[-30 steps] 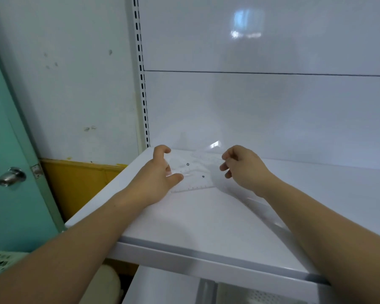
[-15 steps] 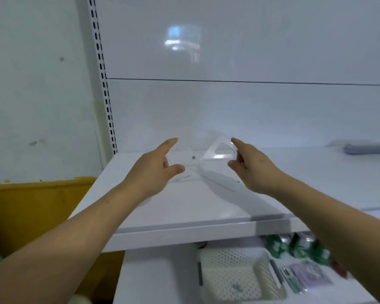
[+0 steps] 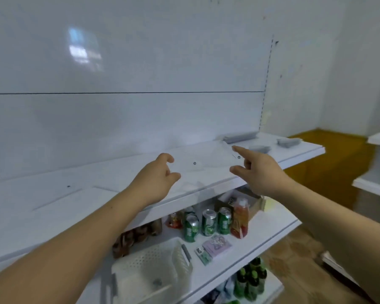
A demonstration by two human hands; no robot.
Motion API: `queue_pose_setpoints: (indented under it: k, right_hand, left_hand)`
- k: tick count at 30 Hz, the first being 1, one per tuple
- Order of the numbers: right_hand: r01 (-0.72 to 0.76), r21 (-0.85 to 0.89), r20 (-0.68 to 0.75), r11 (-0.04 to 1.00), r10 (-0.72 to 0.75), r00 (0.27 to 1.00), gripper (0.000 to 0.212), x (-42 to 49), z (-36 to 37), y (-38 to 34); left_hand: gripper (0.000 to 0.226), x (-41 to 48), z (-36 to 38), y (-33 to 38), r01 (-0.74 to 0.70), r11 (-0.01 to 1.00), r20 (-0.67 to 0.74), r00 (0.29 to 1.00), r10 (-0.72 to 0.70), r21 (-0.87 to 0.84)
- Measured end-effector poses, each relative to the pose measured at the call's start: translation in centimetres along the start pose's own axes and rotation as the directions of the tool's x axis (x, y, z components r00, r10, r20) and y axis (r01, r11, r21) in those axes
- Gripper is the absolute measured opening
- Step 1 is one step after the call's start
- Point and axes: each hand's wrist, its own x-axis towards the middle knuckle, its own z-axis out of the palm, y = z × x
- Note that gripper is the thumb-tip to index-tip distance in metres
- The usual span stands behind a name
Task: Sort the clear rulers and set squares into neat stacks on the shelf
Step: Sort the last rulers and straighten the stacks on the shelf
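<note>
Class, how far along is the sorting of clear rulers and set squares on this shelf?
Done: three grey-looking stacks sit at the far right end of the shelf. In hand: a clear piece, held above the shelf between the left hand and right hand. Left: faint loose clear pieces lie unstacked at the shelf's left.

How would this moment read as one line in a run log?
left hand: grips clear rulers; right hand: grips their other end; place: over upper shelf; grey stacks: far right of shelf
</note>
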Motion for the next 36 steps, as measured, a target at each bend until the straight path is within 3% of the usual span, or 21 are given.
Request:
queue_pose_setpoints:
  k: [7, 14, 25, 36]
  right_hand:
    - [-0.163, -0.069, -0.040, 0.984, 0.160, 0.986, 0.058, -3.6, -9.5, 13.0]
    - [-0.186, -0.083, -0.062, 0.979, 0.181, 0.982, 0.055, -3.4, -13.7, 21.9]
    - [-0.102, 0.020, 0.045, 0.995, 0.101, 0.994, 0.056, 9.0, -8.3, 28.7]
    - [0.107, 0.030, 0.298, 0.994, -0.111, 0.948, 0.055, 21.5, -2.8, 29.4]
  left_hand:
    - [0.049, 5.0, 10.9, 11.2, -0.080, 0.997, 0.069, 0.994, 0.079, 0.004]
    - [0.052, 9.4, 17.9, 16.3, -0.043, 0.997, 0.074, 0.997, 0.039, 0.057]
    - [0.056, 18.7, 19.5, 14.2, 0.069, 0.993, -0.036, 0.997, -0.066, 0.097]
    - [0.045, 21.6, 20.7, 10.9, 0.358, 0.933, -0.082, 0.932, -0.354, 0.043]
